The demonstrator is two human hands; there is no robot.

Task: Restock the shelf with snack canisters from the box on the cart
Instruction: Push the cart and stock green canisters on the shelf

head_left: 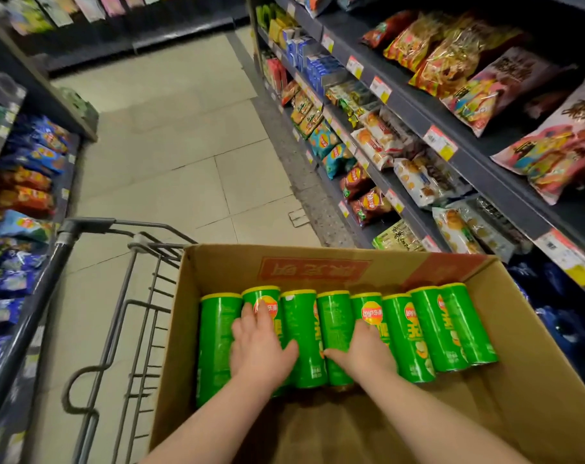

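An open corrugated cardboard box (535,346) sits on a grey wire cart (65,234). Across the box's far half, eight glossy green cylindrical canisters (334,329) with yellow rims lie on their sides in a tight row. The left hand (261,349) rests flat on the second canister from the box's left wall, and the right hand (364,353) on the fifth. Both hands' fingers are laid out straight with the thumbs splayed inward, gripping nothing. Right of the box runs a dark metal shelf (408,112) of crinkly snack bags.
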